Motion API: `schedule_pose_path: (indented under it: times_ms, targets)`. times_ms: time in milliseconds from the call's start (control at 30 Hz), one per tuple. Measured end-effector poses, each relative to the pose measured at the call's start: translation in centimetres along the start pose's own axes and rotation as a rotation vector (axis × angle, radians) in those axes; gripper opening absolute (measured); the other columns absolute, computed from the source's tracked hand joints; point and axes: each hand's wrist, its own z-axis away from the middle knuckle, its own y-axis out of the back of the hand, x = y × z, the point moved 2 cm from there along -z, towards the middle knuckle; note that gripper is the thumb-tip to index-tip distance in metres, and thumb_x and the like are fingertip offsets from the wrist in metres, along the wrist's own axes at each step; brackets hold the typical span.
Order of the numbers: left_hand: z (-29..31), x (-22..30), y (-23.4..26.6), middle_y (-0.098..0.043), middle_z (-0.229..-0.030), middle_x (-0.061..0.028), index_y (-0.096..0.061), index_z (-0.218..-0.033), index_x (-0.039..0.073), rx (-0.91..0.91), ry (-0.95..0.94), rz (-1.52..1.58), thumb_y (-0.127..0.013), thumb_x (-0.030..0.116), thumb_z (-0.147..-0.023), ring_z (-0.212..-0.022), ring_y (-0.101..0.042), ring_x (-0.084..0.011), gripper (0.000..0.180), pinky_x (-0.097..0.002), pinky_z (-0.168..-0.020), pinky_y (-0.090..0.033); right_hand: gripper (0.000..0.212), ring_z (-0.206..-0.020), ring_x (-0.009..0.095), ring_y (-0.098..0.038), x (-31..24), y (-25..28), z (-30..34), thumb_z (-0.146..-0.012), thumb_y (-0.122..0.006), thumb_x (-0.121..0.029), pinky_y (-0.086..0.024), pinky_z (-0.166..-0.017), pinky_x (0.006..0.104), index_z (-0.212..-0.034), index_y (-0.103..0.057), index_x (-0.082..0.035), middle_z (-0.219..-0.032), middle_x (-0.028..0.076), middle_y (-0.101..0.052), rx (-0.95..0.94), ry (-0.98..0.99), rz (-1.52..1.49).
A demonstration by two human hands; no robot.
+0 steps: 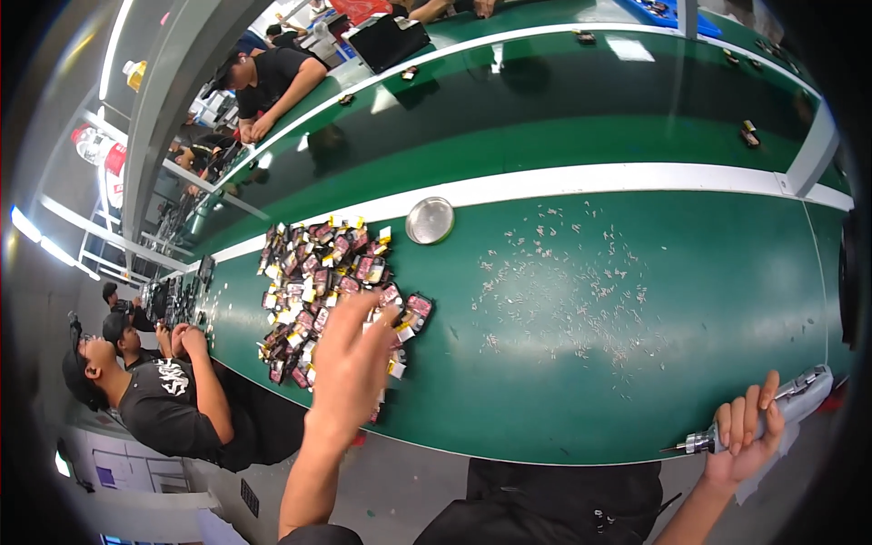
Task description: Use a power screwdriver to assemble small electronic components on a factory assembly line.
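My left hand (350,359) reaches over the near right side of a pile of small black parts (309,272) with pink, yellow and white faces. Its fingers are apart, slightly bent and a little blurred, and I see nothing held in them. The hand covers some of the pile. At the table's right front edge, my right hand (749,431) is wrapped round a grey electric screwdriver (799,392). The tool lies nearly level, its thin bit pointing left. Many tiny, pale screw-like pieces (563,291) are scattered over the green tabletop (727,272) between my hands.
A shallow round metal dish (430,221) stands beside the pile, near the white rail (581,182). Beyond runs a green conveyor (545,109) carrying a few black parts. Grey posts (813,150) rise from the rail. Co-workers (173,391) sit along the left and across the belt.
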Motion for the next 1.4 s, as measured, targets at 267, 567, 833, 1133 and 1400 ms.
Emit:
schedule_pose_path:
  times_ms: [267,567,833,1133,1400]
  targets:
    - [-0.6,5.5,-3.3,-0.059,-0.094,-0.0102,-0.062,-0.099,-0.001,-0.133,-0.088,0.236,-0.071,-0.005,-0.070,-0.082,-0.059,-0.0274,0.031,-0.0368,-0.068,-0.050,0.010,-0.037,0.012,-0.035,-0.2,-0.1,0.6,-0.094,-0.043,-0.009,-0.037,-0.044,0.0289,-0.089,-0.036,-0.005,-0.052,0.002,-0.035,0.008,0.013,-0.073]
    - [-1.3,5.5,-3.9,-0.056,-0.093,-0.0112,-0.061,-0.095,-0.004,-0.163,-0.306,0.038,-0.065,-0.001,-0.068,-0.080,-0.058,-0.0241,0.028,-0.0335,-0.062,-0.050,0.009,-0.037,0.012,-0.035,-0.1,-0.2,0.4,-0.094,-0.044,-0.010,-0.036,-0.044,0.0286,-0.089,-0.037,-0.005,-0.052,0.002,-0.035,0.017,0.026,-0.100]
    - [-1.4,5.4,-3.1,-0.054,-0.091,-0.0132,-0.057,-0.092,-0.004,-0.154,-0.292,0.104,-0.059,0.006,-0.068,-0.082,-0.057,-0.0249,0.026,-0.0323,-0.068,-0.050,0.011,-0.036,0.012,-0.032,-0.4,0.6,0.5,-0.095,-0.044,-0.013,-0.035,-0.042,0.0290,-0.090,-0.037,-0.006,-0.052,0.002,-0.033,0.016,0.045,-0.094]
    - [0.3,13.1,-1.7,-0.058,-0.081,-0.0137,-0.060,-0.084,0.000,0.078,-0.057,0.717,-0.065,0.005,-0.079,-0.076,-0.060,-0.0312,0.008,-0.0372,-0.067,-0.049,0.007,-0.049,0.010,-0.031,-0.3,-4.1,1.6,-0.089,-0.050,-0.009,-0.032,-0.050,0.0259,-0.089,-0.046,-0.004,-0.060,0.000,-0.034,0.082,-0.019,-0.118]
    - [0.0,18.2,-3.4,-0.058,-0.078,-0.0148,-0.058,-0.083,-0.002,-0.055,0.061,1.256,-0.062,0.003,-0.085,-0.069,-0.058,-0.0316,0.006,-0.0362,-0.063,-0.046,0.010,-0.046,0.010,-0.032,0.3,-9.3,0.8,-0.092,-0.048,-0.013,-0.034,-0.049,0.0260,-0.090,-0.043,-0.005,-0.057,0.000,-0.034,0.028,0.055,-0.253]
